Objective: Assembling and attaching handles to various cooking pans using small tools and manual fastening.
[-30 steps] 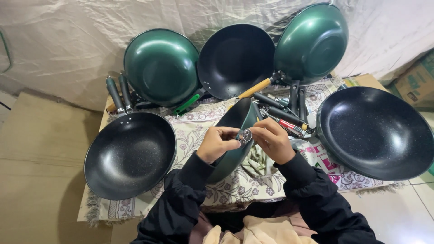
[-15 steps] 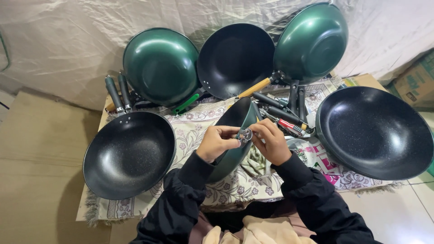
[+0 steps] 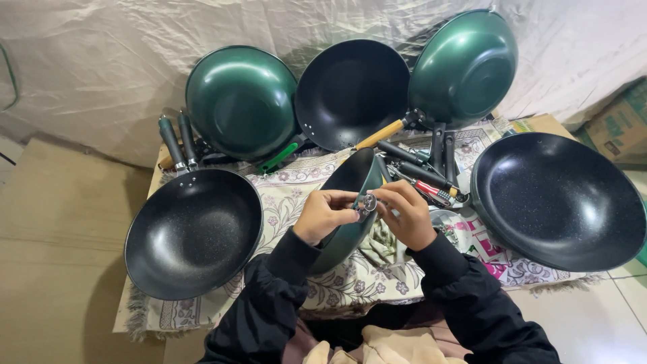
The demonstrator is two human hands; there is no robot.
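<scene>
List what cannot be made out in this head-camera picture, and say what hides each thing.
- Small metal part: too small, pinched between left hand and right hand.
- Green pan held on edge: lower half behind the left arm.
- Loose handles: overlapping, cannot be counted.
- Cardboard box: cut off by the right edge.

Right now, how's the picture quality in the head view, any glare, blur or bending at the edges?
Head view: soft, even light; pale glare patches on the green wok and the speckled black wok. The left hand and right hand look sharp, but the small metal part between their fingertips is too small to make out. Wide-angle bending shows toward the frame edges.
</scene>
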